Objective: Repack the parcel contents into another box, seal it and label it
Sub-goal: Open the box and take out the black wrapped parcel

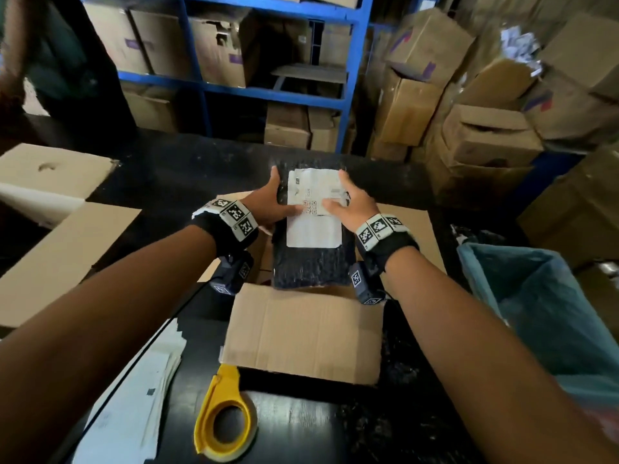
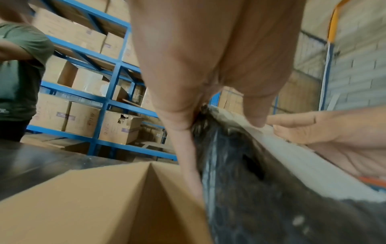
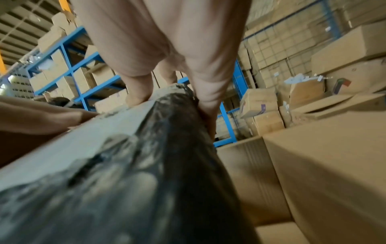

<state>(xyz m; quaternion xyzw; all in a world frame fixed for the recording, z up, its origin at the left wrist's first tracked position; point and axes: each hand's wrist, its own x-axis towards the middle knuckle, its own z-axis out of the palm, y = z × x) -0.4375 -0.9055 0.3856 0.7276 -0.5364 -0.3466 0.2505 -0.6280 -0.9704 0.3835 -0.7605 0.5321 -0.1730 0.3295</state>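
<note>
I held the flat black bubble-wrap parcel with the torn white paper label (image 1: 313,249) between both hands, its long axis running from six to twelve o'clock, straight away from me. My left hand (image 1: 269,204) gripped the edge at nine o'clock, thumb laid across the label and fingers curled under the wrap; my right hand (image 1: 351,204) mirrored it at three o'clock, thumb on top, fingers tucked beneath. Both sat toward the far end, so neither was nearer than the other, and the near end hung unsupported.

That near end dipped into the open brown cardboard box (image 1: 303,343), which lay directly under the parcel with its flaps spread on the black tabletop (image 1: 187,169). I judged the parcel only partly in: the far end rode above the rim. At six o'clock, near me, lay the yellow tape dispenser (image 1: 226,418).
</note>
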